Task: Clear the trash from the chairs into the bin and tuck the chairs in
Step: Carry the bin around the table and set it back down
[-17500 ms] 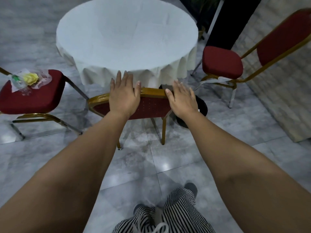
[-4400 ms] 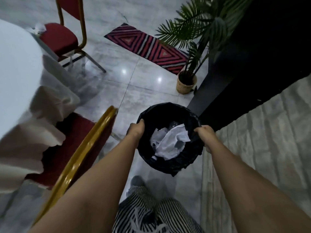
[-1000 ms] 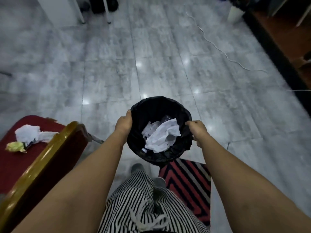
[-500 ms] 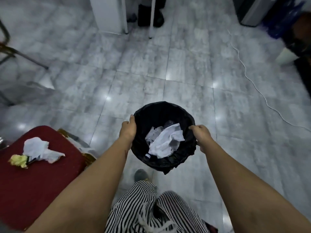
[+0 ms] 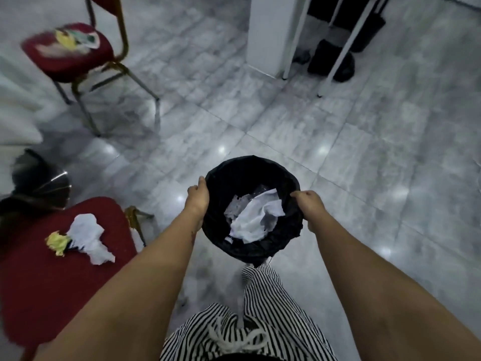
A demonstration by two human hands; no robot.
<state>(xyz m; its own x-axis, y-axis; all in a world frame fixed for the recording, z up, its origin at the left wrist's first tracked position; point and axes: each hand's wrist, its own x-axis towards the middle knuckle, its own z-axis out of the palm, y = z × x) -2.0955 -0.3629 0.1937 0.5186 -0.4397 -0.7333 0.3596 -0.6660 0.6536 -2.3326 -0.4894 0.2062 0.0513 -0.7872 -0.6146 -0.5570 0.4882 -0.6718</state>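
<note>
I carry a black-lined bin (image 5: 282,242) in front of me above the floor, white crumpled paper (image 5: 256,217) inside it. My left hand (image 5: 198,196) grips its left rim and my right hand (image 5: 308,205) grips its right rim. A red chair seat (image 5: 49,282) lies at lower left, close to my left forearm, with white crumpled paper (image 5: 88,237) and a yellow wad (image 5: 57,242) on it. A second red chair (image 5: 70,61) with gold legs stands at upper left, with yellow and white trash (image 5: 74,40) on its seat.
The white tablecloth (image 5: 14,100) hangs at the left edge. A white pillar (image 5: 270,32), thin white legs (image 5: 335,56) and a dark object (image 5: 330,61) stand at the top. Grey glossy tiles (image 5: 338,142) spread ahead and to the right.
The view has swung left as I walk with the bin; the near chair seat has come closer and the second chair with trash has come into view. Both hands keep their hold.
</note>
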